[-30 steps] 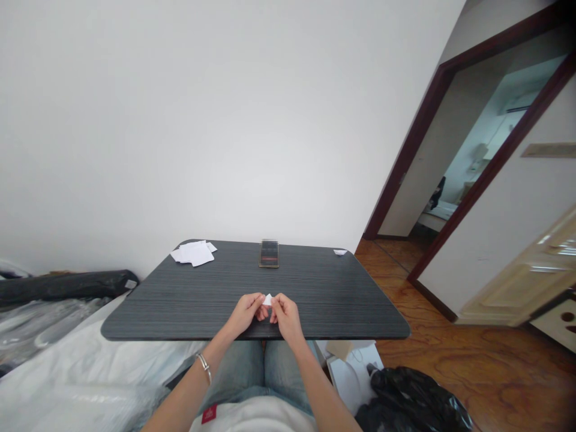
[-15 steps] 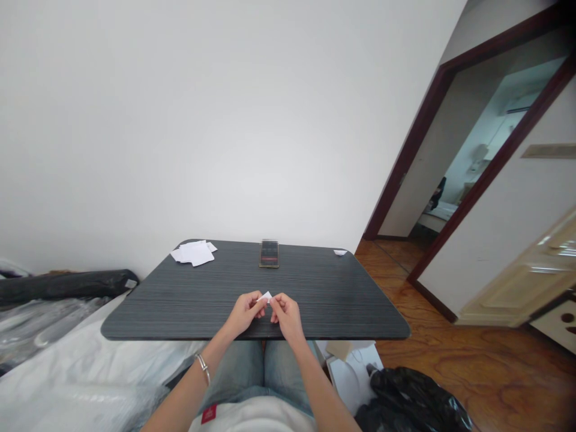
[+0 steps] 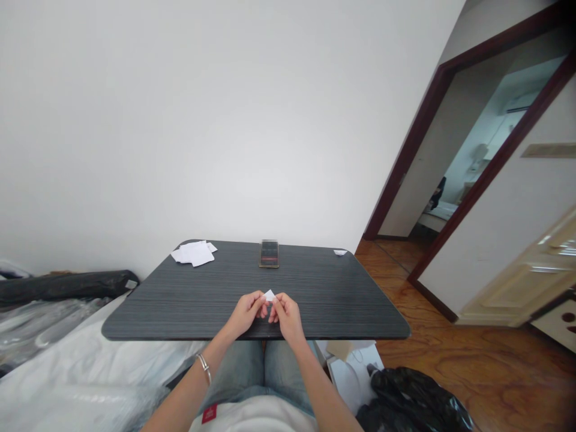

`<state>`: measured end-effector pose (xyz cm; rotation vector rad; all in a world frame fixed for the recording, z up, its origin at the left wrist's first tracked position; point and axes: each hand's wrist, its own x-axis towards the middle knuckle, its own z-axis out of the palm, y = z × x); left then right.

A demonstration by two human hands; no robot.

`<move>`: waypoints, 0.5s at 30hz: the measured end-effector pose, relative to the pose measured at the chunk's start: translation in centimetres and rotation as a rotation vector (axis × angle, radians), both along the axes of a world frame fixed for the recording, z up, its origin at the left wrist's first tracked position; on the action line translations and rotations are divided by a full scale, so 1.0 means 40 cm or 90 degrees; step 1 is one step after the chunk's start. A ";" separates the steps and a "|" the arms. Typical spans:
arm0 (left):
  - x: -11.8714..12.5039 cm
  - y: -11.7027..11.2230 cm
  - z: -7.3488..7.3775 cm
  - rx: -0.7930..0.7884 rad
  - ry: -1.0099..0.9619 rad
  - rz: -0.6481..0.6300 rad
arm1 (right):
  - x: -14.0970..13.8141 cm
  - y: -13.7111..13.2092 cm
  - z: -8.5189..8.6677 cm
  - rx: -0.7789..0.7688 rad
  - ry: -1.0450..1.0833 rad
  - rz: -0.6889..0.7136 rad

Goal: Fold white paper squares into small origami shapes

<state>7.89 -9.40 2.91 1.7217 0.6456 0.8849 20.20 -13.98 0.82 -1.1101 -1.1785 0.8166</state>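
Both hands meet over the near middle of a dark grey table (image 3: pixel 180 300). My left hand (image 3: pixel 245 313) and my right hand (image 3: pixel 285 317) each pinch a small folded piece of white paper (image 3: pixel 269 294), held just above the tabletop between the fingertips. A silver bracelet (image 3: pixel 204 364) sits on my left wrist.
A loose pile of white paper squares (image 3: pixel 194 252) lies at the far left of the table. A phone (image 3: pixel 269 254) stands at the far middle, and a tiny folded paper (image 3: pixel 340 252) lies at the far right corner. A black bag (image 3: pixel 409 402) lies on the wooden floor to the right.
The small paper has shifted slightly between my fingertips and both hands have edged a little away from me. Nothing else has moved.
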 end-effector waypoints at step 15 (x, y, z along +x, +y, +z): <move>-0.003 0.011 -0.004 -0.055 -0.046 0.051 | 0.006 -0.001 0.009 0.008 0.050 -0.058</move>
